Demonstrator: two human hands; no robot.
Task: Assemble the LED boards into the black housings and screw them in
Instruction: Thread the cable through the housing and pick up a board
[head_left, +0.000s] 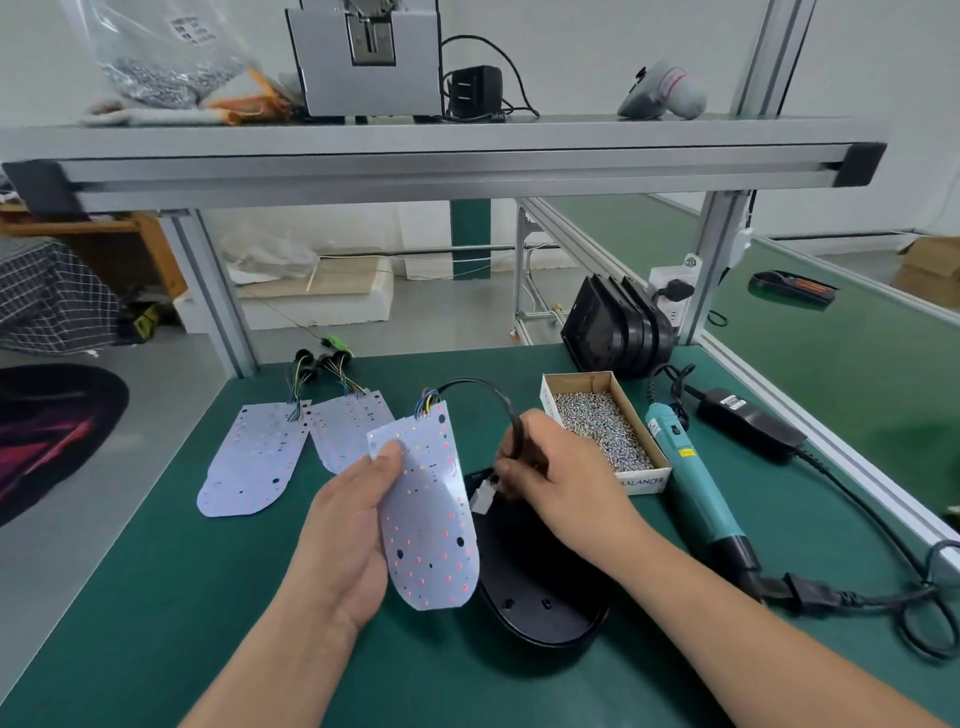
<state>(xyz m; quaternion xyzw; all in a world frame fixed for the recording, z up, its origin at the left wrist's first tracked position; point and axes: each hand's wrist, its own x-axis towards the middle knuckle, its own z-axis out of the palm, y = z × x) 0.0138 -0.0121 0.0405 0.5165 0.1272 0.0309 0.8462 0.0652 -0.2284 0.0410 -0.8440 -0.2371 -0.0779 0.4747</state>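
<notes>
My left hand (348, 525) grips a white LED board (426, 519) by its left edge, thumb on its face, tilted above the green mat. A black cable (488, 387) arcs from the board's top wires to my right hand (550, 467), which pinches the cable just above its white connector (483, 496). Below the connector a black housing (540, 597) lies open side up on the mat, partly hidden by the board and my right forearm. Two more LED boards (254, 462) (345, 426) with wired plugs lie flat to the left.
A cardboard box of screws (605, 423) sits right of my right hand, with a teal electric screwdriver (691, 478) and its black power supply (748, 421) and cords beyond. Stacked black housings (618, 325) stand at the back. An aluminium shelf (441, 156) spans overhead.
</notes>
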